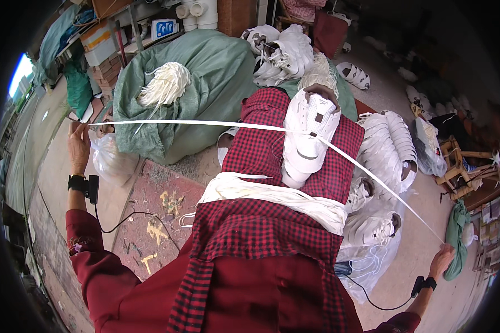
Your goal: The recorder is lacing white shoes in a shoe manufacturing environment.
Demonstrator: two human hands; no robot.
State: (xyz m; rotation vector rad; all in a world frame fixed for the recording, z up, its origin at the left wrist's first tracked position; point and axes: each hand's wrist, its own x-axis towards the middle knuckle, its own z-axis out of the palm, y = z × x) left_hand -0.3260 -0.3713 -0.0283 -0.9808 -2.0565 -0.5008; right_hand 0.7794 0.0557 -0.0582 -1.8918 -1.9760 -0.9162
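White lace (216, 124) (taut) crosses the shoe (308, 147), left grip (79, 143) and right grip (441, 261) pinching it.

The shoe (303, 146) looks smooth and leather-like, with a faint sheen; the lace (205, 122) is matt, woven cloth. The apron (250, 216) is soft, matt cloth, the green sack (216, 66) creased plastic weave, the see-through bag (112, 160) thin, glossy film, the stool (475, 154) wood.

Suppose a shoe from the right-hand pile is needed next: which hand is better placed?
Probably the right hand: it is on the same side as the shoe pile, while the left hand is stretched out on the opposite side. Both hold the white lace, though.
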